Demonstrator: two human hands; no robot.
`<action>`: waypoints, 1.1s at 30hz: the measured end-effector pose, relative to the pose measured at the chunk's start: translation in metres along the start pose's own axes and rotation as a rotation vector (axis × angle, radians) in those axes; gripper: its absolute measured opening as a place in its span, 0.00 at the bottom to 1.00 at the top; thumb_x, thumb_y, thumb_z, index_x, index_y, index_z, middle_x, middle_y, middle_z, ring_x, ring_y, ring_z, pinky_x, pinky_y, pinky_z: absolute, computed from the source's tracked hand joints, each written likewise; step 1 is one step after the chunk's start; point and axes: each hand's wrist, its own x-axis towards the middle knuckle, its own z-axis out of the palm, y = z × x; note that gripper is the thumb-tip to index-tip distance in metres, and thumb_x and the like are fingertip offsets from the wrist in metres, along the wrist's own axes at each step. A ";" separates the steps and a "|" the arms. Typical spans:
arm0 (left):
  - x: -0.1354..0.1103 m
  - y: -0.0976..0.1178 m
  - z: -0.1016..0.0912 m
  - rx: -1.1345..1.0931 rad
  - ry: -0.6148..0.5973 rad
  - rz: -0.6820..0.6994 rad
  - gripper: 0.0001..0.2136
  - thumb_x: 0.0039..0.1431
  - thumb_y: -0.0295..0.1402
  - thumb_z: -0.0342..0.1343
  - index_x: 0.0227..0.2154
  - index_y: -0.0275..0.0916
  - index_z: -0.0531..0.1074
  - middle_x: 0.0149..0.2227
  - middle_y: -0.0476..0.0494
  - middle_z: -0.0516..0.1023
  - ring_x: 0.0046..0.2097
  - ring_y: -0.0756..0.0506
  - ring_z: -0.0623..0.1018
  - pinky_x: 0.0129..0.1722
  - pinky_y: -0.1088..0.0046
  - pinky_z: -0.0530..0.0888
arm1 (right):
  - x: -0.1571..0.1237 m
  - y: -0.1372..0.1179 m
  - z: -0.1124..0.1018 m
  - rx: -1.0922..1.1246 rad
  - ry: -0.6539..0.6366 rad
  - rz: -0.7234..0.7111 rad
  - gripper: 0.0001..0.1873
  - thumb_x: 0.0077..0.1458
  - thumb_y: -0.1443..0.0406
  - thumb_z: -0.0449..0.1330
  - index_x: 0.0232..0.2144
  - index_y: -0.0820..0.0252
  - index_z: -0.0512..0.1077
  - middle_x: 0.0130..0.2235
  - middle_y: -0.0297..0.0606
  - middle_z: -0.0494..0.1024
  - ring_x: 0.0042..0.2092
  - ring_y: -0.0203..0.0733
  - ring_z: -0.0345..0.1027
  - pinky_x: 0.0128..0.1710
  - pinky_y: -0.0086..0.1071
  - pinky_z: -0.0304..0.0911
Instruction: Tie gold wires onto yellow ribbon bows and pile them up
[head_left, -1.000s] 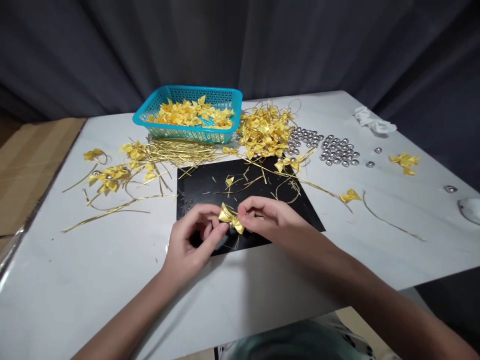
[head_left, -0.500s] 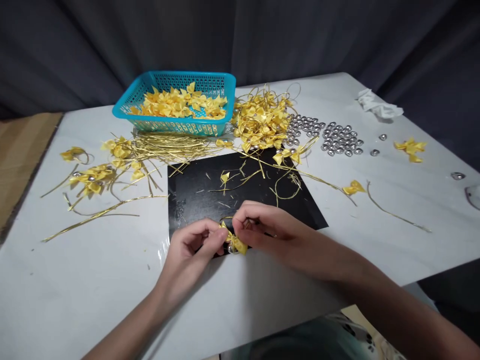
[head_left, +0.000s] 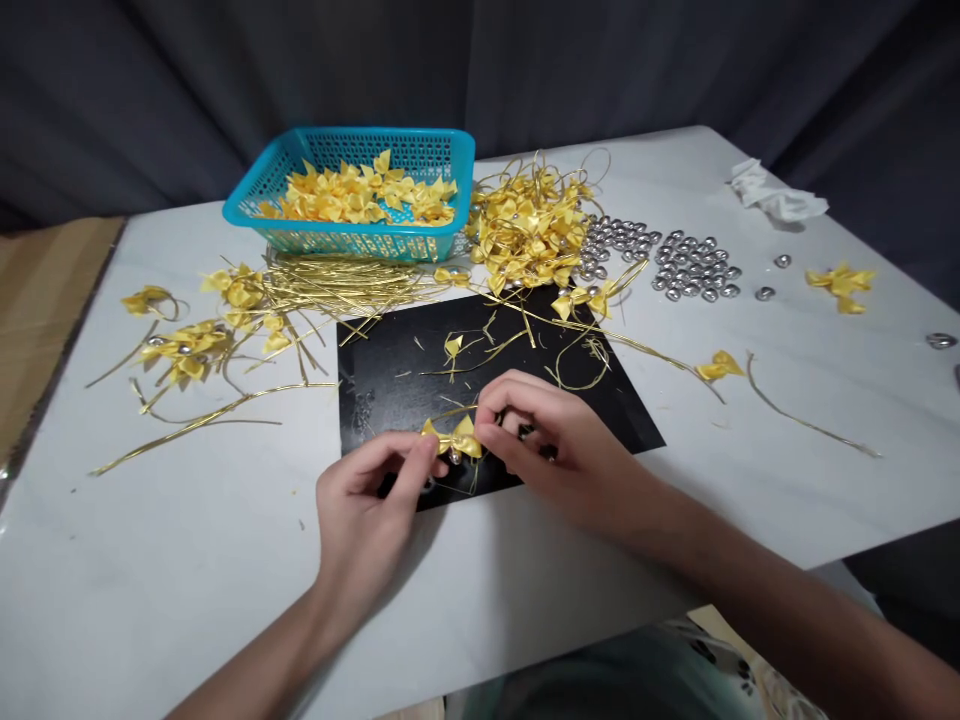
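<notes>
A yellow ribbon bow (head_left: 466,441) with a silver bead (head_left: 455,456) hangs over the near part of the black board (head_left: 390,370). My left hand (head_left: 379,485) pinches its left end between thumb and forefinger. At the bow's right, my right hand (head_left: 547,440) is closed, thumb against forefinger, on a thin gold cord (head_left: 457,410) that runs up from the bow. Thin wire-like ends stick out below the bead. Loose gold cord pieces and one small yellow petal piece (head_left: 454,347) lie on the board beyond my hands.
A blue basket (head_left: 352,236) of yellow ribbon pieces stands at the back. Beside it are a heap of corded bows (head_left: 529,230) and loose silver beads (head_left: 697,268). Gold cords (head_left: 341,280) lie in front of the basket, more bows (head_left: 187,350) at left, white tissue (head_left: 780,195) at right.
The bow has risen slightly and turned, so its front and bead show more plainly. My right hand has drawn a little up and away from it, while my left keeps its pinch.
</notes>
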 end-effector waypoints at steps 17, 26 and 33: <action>0.003 0.001 -0.001 -0.093 -0.030 -0.030 0.05 0.50 0.30 0.59 0.20 0.40 0.75 0.20 0.53 0.77 0.24 0.52 0.75 0.26 0.81 0.72 | -0.003 -0.001 0.007 0.121 0.167 0.066 0.12 0.47 0.62 0.63 0.31 0.62 0.65 0.35 0.33 0.67 0.21 0.22 0.53 0.18 0.21 0.52; 0.004 0.002 -0.001 -0.092 -0.098 -0.017 0.07 0.51 0.30 0.57 0.19 0.39 0.73 0.20 0.54 0.75 0.24 0.54 0.73 0.26 0.84 0.69 | -0.004 0.003 0.008 0.016 0.125 -0.065 0.06 0.55 0.66 0.55 0.28 0.63 0.69 0.32 0.34 0.68 0.22 0.24 0.51 0.20 0.21 0.51; 0.005 -0.001 0.000 -0.108 -0.176 -0.054 0.05 0.49 0.31 0.60 0.22 0.38 0.71 0.22 0.53 0.71 0.24 0.54 0.69 0.25 0.82 0.66 | -0.004 0.003 0.008 0.069 0.103 0.001 0.08 0.56 0.65 0.53 0.27 0.63 0.65 0.29 0.33 0.66 0.24 0.25 0.51 0.20 0.21 0.48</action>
